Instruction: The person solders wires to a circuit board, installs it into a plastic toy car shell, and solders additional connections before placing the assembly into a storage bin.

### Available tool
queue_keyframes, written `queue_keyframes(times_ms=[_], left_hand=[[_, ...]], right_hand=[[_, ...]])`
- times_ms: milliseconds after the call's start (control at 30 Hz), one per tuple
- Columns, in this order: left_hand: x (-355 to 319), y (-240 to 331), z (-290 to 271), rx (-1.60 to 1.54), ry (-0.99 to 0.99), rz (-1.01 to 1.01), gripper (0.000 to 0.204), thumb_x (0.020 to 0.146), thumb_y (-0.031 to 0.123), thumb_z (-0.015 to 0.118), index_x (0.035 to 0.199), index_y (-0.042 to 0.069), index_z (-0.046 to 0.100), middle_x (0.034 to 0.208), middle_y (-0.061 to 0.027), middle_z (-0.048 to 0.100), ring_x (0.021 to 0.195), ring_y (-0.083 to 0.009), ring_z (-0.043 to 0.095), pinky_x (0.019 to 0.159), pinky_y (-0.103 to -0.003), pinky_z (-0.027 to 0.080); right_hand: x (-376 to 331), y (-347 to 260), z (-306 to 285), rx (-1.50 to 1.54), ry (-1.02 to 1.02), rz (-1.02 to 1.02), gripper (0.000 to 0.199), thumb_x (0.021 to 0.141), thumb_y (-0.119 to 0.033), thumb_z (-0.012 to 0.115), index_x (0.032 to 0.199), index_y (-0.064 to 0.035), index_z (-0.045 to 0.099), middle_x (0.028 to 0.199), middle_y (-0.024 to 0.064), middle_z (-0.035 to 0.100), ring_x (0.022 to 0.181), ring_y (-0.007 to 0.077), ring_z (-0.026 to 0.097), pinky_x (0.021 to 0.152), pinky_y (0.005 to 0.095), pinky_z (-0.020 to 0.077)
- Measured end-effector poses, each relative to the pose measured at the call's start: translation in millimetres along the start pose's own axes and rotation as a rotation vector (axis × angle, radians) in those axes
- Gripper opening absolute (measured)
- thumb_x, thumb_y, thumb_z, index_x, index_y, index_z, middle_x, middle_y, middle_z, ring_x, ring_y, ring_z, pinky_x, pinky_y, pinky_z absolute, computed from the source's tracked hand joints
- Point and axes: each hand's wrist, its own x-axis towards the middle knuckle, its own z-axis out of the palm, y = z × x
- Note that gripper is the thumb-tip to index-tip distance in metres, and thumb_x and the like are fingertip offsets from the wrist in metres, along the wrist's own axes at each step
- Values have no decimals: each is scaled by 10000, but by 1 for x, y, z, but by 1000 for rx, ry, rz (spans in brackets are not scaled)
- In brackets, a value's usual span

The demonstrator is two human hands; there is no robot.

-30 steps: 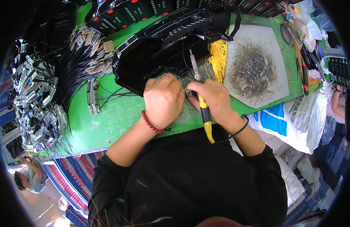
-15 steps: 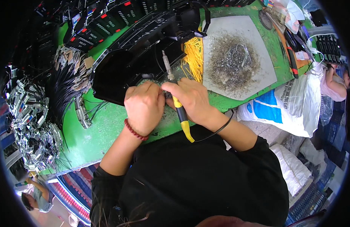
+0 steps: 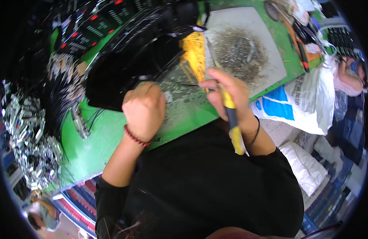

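Observation:
My right hand (image 3: 227, 93) grips a soldering iron (image 3: 230, 115) with a yellow and dark handle, its tip pointing up toward a grey mat. My left hand (image 3: 144, 109) is closed in a fist over the worn patch of the green table (image 3: 108, 135), pinching something small that I cannot make out; a red bead bracelet circles its wrist. A bundle of yellow wires (image 3: 194, 53) lies just above and between the hands. The two hands are apart, the right one higher and further right.
A grey mat (image 3: 267, 28) holding a heap of metal scraps sits at upper right. Black cables and a dark bag (image 3: 124, 67) fill the upper left. Silver connector bundles (image 3: 28, 143) pile at left. White and blue sacks (image 3: 295, 107) lie at right. Another person's arm (image 3: 349, 71) shows far right.
My right hand has lifted the soldering iron up and to the right, away from the left hand. The view has tilted and shifted left.

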Motion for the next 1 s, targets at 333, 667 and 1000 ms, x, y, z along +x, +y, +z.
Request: queue_keyframes(times_ms=[333, 667, 1000], left_hand=[[1, 2, -1, -23, -46, -11, 86, 739, 17, 663, 720, 30, 581, 790, -91, 630, 729, -307, 617, 665, -375, 480], [5, 7, -8, -76, -137, -92, 79, 749, 13, 668, 752, 20, 590, 794, -106, 621, 744, -318, 613, 674, -384, 487], [3, 2, -7, -57, -117, -99, 80, 734, 33, 671, 734, 37, 591, 782, -109, 612, 732, -323, 607, 665, -398, 489]], right_hand=[[-54, 40, -122, 87, 655, 509, 247, 864, -109, 585, 1062, 35, 616, 740, 34, 583, 609, 78, 510, 576, 207, 385], [-66, 59, -120, 222, 618, 540, 91, 789, -16, 580, 877, 8, 573, 705, 29, 580, 577, 79, 541, 554, 206, 420], [-67, 63, -115, 269, 637, 466, 95, 813, -26, 524, 899, 12, 534, 723, 65, 527, 555, 100, 460, 537, 219, 381]])
